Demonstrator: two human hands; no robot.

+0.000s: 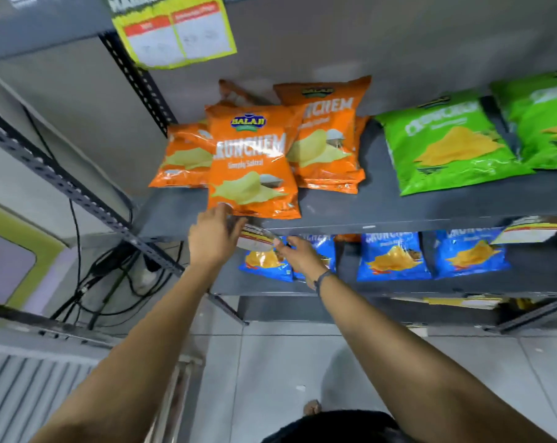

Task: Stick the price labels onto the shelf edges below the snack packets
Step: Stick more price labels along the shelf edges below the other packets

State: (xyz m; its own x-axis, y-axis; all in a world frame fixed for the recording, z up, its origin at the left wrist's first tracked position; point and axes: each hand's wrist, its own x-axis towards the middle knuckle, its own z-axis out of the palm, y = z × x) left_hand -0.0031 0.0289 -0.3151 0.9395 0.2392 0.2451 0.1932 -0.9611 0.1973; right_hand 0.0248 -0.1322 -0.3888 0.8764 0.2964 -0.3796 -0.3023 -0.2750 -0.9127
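Note:
Both hands hold one price label (256, 239) against the front edge of the grey shelf (398, 223), just below the front orange snack packet (251, 164). My left hand (214, 236) presses the label's left end, its fingers touching the packet's bottom corner. My right hand (298, 254) pinches the label's right end. The label is white with a red and yellow band. Further orange packets (325, 135) lie behind. Another price label (526, 233) hangs from the same shelf edge at the right, below the green packets (443, 145).
Blue snack packets (395, 257) fill the shelf beneath. A yellow-bordered label (174, 30) hangs from the top shelf edge. The slotted steel upright (78, 190) runs at the left, with black cables (110, 276) behind it. Grey floor tiles (286, 362) lie below.

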